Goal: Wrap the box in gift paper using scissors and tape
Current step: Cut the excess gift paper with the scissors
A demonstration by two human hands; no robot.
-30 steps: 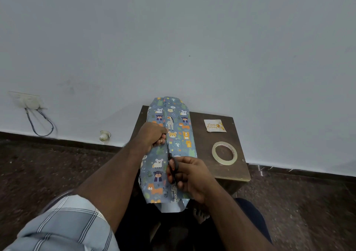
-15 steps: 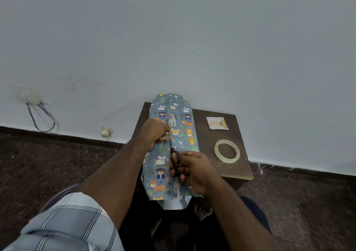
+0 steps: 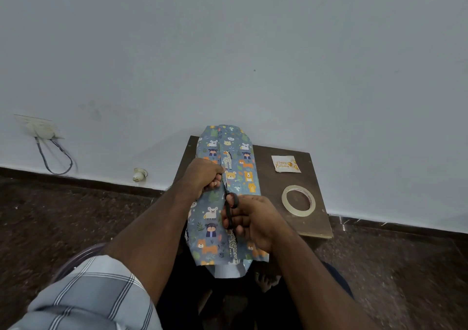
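Gift paper (image 3: 229,192), blue and printed with cartoon animals, is being seen in the head view as a long wrapped bundle lying lengthwise on a small dark wooden table (image 3: 273,187), its far end rising against the pale wall (image 3: 253,51) and its near end hanging over the table's front edge towards the person's lap. The box itself is being hidden entirely by the paper, so its outline cannot be told. A white underside of the paper is being shown at the near end.

The paper is being gripped near its middle by the left hand (image 3: 203,176), whose fingers are curled round a raised fold along the top seam. Black scissors (image 3: 229,206) are being held by the right hand (image 3: 253,218), with fingers passed through the handle loops and curled round them; the blades are being pointed away from the person along the seam, just beside the left hand's fingers. Whether the blades are apart or together cannot be told.

A roll of clear tape (image 3: 298,200) is being left flat on the table to the right of the paper, apart from it. A small birthday card (image 3: 286,163) is lying farther back on the same side. A checked sleeve (image 3: 96,294) is being shown on the left arm. A wall socket (image 3: 40,128) with a looped cable is being seen low at the left.
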